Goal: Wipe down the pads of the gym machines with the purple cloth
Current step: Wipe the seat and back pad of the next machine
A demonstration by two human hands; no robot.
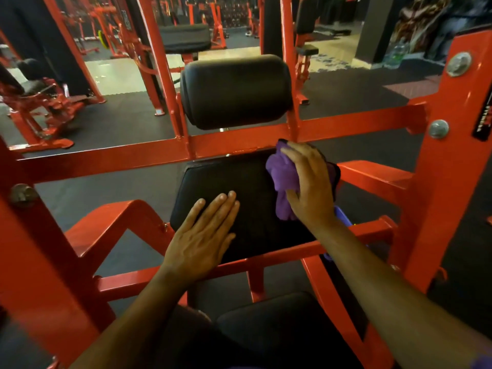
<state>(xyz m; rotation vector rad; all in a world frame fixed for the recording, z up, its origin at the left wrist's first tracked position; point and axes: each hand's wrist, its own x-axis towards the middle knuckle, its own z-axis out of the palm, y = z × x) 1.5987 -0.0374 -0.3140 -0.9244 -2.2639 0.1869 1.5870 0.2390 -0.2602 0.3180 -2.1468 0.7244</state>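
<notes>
A flat black pad (229,182) sits in the middle of a red machine frame (111,155). My left hand (205,235) lies flat on the pad's near left part, fingers straight. My right hand (308,182) grips a bunched purple cloth (283,179) and presses it against the pad's far right corner. Behind the crossbar stands a thick black roller pad (234,89). A further black pad (266,323) lies below my arms, close to me.
Red bars of the frame run around the pad, with an upright post (450,155) on the right. A small purple object (342,214) shows under my right wrist. More red machines (40,102) stand on the dark rubber floor at the back.
</notes>
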